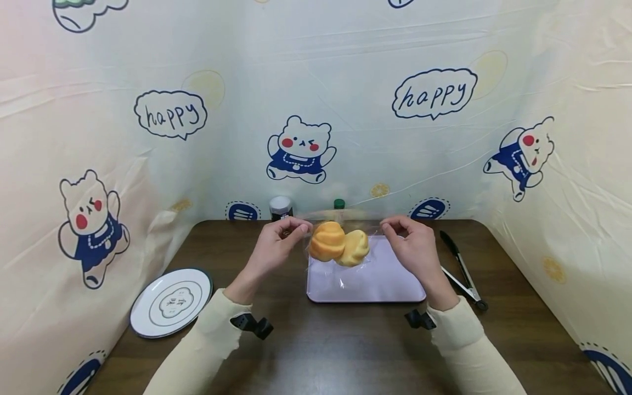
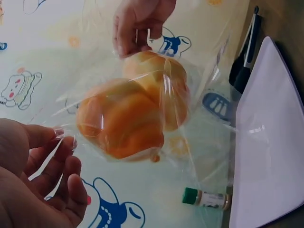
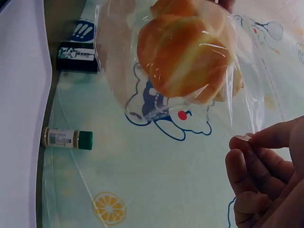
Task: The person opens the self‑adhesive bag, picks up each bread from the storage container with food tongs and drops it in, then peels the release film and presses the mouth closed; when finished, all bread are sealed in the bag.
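Two golden bread rolls sit together inside a clear plastic bag (image 3: 116, 59). One roll (image 1: 326, 241) is deeper orange; the other (image 1: 356, 249) is paler. At the bag's left edge, my left hand (image 1: 276, 244) pinches the film between thumb and fingertip. My right hand (image 1: 412, 249) pinches the opposite edge the same way, so the bag is held up between both hands. In the head view it overlaps the back of a pale lilac tray (image 1: 395, 280); the left wrist view shows the rolls raised above the tray's level.
A white plate (image 1: 144, 304) with printed characters lies at left. Black-tipped tongs (image 1: 463, 269) rest right of the tray. Behind the tray stand a green-capped bottle (image 3: 64, 138) and a pale-lidded dark jar (image 1: 281, 207), before a printed cloth backdrop (image 1: 355, 93).
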### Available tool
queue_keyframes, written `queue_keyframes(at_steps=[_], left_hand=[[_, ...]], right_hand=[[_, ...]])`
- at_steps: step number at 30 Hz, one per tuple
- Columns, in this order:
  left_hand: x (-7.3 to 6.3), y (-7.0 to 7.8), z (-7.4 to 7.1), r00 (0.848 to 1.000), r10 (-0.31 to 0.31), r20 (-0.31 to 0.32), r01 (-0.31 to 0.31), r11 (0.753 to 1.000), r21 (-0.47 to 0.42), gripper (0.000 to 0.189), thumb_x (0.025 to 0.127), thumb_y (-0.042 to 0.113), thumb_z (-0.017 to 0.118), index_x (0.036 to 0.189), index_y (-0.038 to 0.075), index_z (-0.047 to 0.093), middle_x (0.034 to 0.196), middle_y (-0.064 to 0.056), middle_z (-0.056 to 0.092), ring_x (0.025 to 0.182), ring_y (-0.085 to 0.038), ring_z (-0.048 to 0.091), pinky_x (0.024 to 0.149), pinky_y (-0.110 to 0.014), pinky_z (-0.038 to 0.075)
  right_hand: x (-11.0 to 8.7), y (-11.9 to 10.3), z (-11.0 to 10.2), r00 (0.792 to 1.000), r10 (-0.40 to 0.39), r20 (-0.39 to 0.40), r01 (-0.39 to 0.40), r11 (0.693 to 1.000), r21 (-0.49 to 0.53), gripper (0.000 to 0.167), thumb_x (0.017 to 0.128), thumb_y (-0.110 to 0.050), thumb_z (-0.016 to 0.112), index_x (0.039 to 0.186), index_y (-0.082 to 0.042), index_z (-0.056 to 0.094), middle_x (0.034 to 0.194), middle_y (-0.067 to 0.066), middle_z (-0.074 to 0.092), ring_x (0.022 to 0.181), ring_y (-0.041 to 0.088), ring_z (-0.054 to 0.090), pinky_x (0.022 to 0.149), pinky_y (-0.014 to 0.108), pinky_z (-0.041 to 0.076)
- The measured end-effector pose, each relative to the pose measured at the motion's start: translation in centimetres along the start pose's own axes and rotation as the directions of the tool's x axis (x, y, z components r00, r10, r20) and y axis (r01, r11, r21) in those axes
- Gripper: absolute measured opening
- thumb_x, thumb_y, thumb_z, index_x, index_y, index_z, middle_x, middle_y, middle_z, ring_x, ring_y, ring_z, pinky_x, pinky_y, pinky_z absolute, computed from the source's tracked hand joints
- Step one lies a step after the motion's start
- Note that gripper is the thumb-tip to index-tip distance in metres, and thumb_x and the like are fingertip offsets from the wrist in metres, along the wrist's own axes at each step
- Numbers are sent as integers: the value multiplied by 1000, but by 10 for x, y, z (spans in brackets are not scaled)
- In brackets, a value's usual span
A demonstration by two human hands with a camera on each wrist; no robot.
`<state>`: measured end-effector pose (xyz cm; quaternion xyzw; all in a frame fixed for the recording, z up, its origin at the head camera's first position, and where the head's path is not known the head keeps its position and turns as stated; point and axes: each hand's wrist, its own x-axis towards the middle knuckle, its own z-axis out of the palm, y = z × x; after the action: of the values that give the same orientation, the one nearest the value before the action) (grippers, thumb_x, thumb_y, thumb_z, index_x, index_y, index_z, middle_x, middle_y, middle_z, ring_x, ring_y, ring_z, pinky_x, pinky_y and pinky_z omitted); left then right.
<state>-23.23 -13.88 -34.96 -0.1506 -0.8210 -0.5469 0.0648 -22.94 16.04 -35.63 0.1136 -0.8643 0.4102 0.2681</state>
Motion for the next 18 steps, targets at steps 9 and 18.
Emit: queue_keyframes(at_steps=[9, 18], left_hand=[[-2, 7, 4, 990, 98, 104, -100, 995, 18, 21, 99, 33, 61, 108, 18, 73, 106, -3, 73, 86, -24, 60, 73, -26, 53], [-3, 7, 4, 994, 104, -19, -105, 994, -33, 18, 97, 31, 66, 105, 17, 75, 101, -2, 74, 90, -29, 64, 78, -31, 58]], right_hand=[[-2, 0, 5, 991, 25, 133, -22, 999, -25, 21, 96, -32, 67, 101, -12, 73, 92, 6, 73, 86, 21, 62, 72, 33, 52], [2, 9, 2, 988, 47, 145, -43, 998, -35, 19, 97, -28, 65, 101, -12, 74, 98, 6, 75, 86, 21, 64, 74, 34, 53]])
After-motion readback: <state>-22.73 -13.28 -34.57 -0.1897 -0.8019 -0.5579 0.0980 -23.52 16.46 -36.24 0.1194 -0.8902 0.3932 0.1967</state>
